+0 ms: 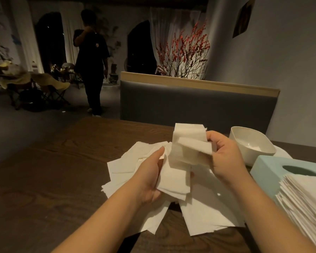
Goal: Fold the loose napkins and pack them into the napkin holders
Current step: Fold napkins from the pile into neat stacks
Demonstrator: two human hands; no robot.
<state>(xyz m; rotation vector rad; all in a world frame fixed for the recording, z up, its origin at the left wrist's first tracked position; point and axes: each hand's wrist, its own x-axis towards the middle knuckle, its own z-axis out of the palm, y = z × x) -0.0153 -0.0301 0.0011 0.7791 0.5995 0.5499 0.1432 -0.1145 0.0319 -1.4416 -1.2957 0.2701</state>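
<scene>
Dark brown wood-grain counter [62,170]: spanning the lower view and carrying everything listed below. Grey upholstered bench back with a pale wooden top rail [195,105]: standing behind the counter's far edge. Spread of loose white paper napkins [208,212]: lying overlapped on the counter beneath both forearms. Stack of white paper napkins [305,207]: sitting at the right edge, overlapping the near side of the holder. Pale blue box-shaped napkin holder with an oval top opening [266,167]: resting on the counter, just beside the bowl. Cream rounded-square ceramic bowl [250,143]: sitting beyond the holder. Bundle of folded white napkins [188,143]: being held upright above the spread, between the two hands. Right hand [224,154]: its grip is clenching the bundle's right side, fingers curling round it. Left hand [151,174]: its grip is grasping a hanging white napkin sheet [173,181] below the bundle, thumb lying on top. Person in dark clothing [91,61]: standing in the dim room beyond.
</scene>
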